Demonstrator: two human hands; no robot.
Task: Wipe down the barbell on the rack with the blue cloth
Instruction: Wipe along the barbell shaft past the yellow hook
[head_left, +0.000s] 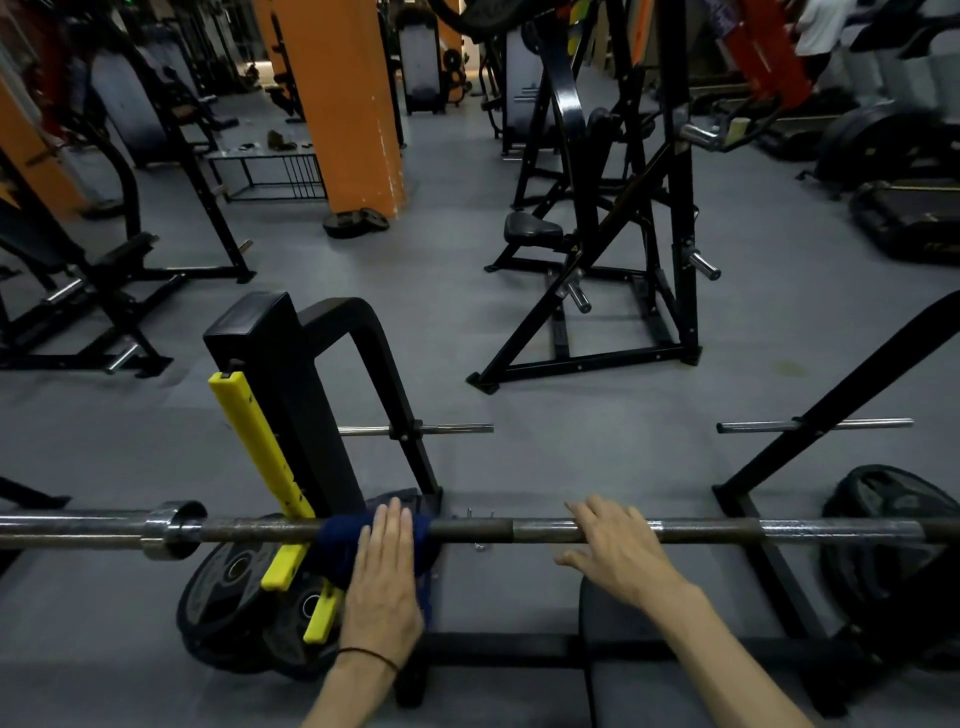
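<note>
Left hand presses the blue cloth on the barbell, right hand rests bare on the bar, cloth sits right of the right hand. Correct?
Not quite: in the head view the blue cloth sits left of the right hand, under the left hand on the barbell.

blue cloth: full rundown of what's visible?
The blue cloth is dark navy, soft-looking fabric, draped over the barbell beside the yellow rack guard. It bunches around the bar and hangs below it. The left hand presses flat on it, fingers straight, covering much of it. The right hand rests on bare bar, apart from it.
</note>
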